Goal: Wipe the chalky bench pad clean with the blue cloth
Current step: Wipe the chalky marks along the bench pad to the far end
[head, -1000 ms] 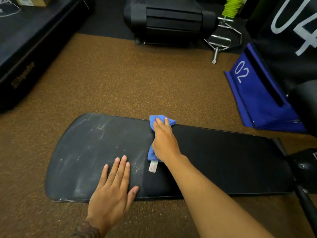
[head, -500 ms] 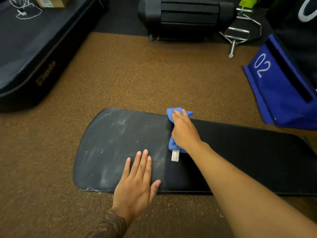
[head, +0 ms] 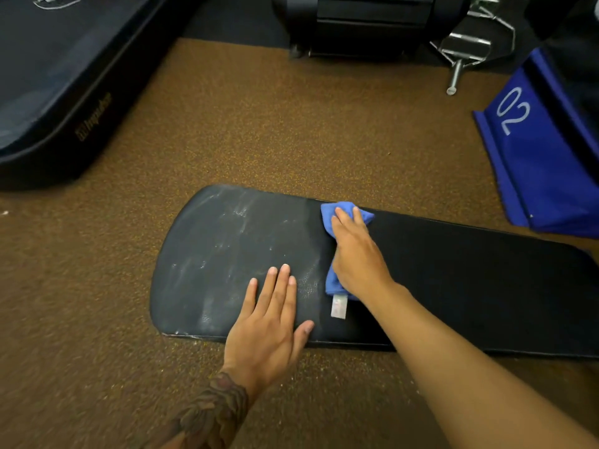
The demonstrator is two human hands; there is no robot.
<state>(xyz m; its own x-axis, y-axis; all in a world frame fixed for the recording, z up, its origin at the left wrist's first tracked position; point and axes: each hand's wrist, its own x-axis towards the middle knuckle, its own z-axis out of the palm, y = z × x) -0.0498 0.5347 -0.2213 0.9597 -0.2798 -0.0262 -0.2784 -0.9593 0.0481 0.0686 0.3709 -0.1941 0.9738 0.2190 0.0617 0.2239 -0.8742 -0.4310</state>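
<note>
Both arms are bare. A big dark tattoo (head: 210,413) with curly shapes covers the arm just behind the left hand (head: 269,335). The fingernails are short.

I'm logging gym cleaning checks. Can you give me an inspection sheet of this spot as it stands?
Surface: black bench pad, whitish smears on its rounded left part, darker and even to the right of the cloth.
Job's things: blue cloth bunched on the pad, white tag sticking out at its near end.
Clutter: nothing seen on the pad.
Hands: right hand presses the cloth; left hand lies flat on the smeared part.
Cables: nothing seen.
Surroundings: brown speckled floor; blue block marked 02 to the right; black machine and metal handle behind; black platform to the left.
</note>
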